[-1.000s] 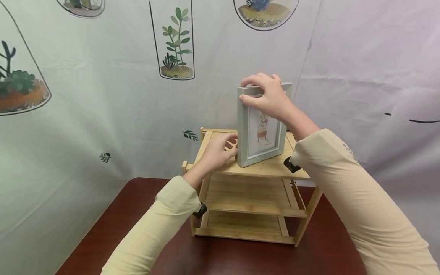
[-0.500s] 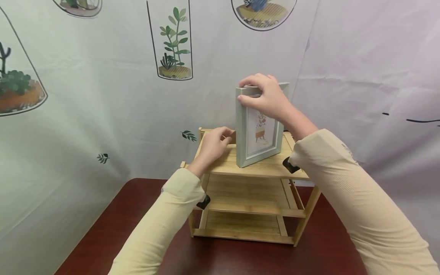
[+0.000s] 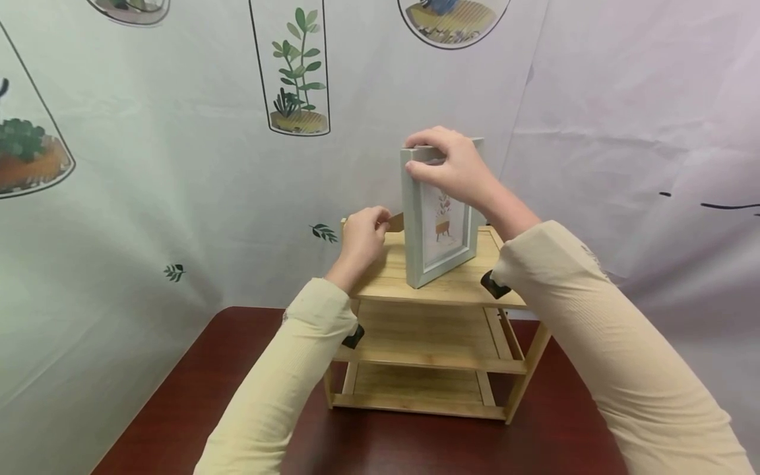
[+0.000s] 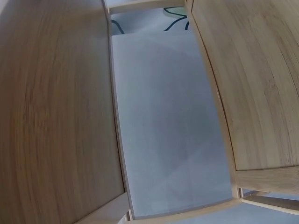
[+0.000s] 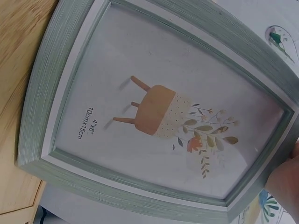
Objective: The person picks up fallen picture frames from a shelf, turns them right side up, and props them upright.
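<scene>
dk red table (image 3: 445, 448) w/ 3-tier wooden shelf (image 3: 421, 330) on it, pale grn pic frame (image 3: 442, 221) upright on top tier (image 3: 463, 280)

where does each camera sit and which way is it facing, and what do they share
Head: worn on the head, facing forward and down at the pale green rectangular picture frame upright on the light-wood tiered rack; cream-sleeved arms, left hand and right hand show.
Left wrist: on that wrist, facing the rack's boards and a whitish surface between them; no hand shows.
Right wrist: on that wrist, facing the frame's front; part of the right hand shows at the right edge.
Shared: head and right wrist both show the frame's front.
</scene>
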`<state>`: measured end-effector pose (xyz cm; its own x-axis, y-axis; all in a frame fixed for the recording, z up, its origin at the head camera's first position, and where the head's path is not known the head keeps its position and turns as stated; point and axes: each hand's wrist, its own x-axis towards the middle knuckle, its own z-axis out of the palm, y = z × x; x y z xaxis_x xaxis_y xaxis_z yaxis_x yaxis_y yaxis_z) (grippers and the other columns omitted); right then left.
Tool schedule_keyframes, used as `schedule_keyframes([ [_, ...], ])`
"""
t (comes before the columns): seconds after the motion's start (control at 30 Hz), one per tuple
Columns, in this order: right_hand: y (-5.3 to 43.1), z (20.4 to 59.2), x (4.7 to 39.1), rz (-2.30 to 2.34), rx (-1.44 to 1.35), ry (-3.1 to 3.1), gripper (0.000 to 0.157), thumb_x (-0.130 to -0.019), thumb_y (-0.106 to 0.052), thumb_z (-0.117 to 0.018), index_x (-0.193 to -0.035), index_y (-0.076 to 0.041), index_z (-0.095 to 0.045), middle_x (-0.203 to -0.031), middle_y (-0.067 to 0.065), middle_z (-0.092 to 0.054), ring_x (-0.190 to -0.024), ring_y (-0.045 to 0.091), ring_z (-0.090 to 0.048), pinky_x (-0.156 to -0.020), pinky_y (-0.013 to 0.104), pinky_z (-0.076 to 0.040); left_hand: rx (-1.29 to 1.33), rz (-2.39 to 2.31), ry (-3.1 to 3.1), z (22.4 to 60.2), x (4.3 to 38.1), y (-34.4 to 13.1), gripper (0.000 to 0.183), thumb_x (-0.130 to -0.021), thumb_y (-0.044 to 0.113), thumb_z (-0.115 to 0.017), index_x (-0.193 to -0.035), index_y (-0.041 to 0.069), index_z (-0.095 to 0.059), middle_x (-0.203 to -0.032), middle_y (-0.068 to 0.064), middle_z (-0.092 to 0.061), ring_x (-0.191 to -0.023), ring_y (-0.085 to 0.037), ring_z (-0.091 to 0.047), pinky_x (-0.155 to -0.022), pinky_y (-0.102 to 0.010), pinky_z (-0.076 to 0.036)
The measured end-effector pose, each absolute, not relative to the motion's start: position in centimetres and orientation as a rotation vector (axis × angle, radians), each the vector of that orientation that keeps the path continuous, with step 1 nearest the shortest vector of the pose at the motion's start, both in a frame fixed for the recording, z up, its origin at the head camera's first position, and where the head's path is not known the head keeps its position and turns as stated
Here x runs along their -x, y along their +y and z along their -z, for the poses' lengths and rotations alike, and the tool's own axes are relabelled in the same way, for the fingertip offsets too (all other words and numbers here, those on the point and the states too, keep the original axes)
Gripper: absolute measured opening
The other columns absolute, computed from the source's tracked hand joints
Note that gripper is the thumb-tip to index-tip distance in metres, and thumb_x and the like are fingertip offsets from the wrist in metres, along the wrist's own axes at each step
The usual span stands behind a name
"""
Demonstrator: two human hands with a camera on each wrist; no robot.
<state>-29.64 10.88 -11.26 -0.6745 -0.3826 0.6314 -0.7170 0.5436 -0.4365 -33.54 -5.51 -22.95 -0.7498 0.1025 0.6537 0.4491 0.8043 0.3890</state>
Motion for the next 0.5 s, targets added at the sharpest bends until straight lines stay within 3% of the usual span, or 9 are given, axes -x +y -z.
schedule_keyframes([
  [0.5, 8.7, 11.6, 31.1, -0.87, -0.875, -2.367, 0.037, -0.082, -0.02, -0.056, -0.117, -0.009, -0.057, -0.12, 0.008, -0.055, -0.109, 0.018, -0.047, -0.095, 0.031, -0.038, 0.356, 0.673, -2.506, 23.3, 34.1, -6.2, 0.014, -0.084, 0.013, -0.057, -0.096, 0.01, -0.064, -0.092, -0.003, -0.067, -0.09, -0.019, -0.061, -0.081, -0.033, -0.046],
])
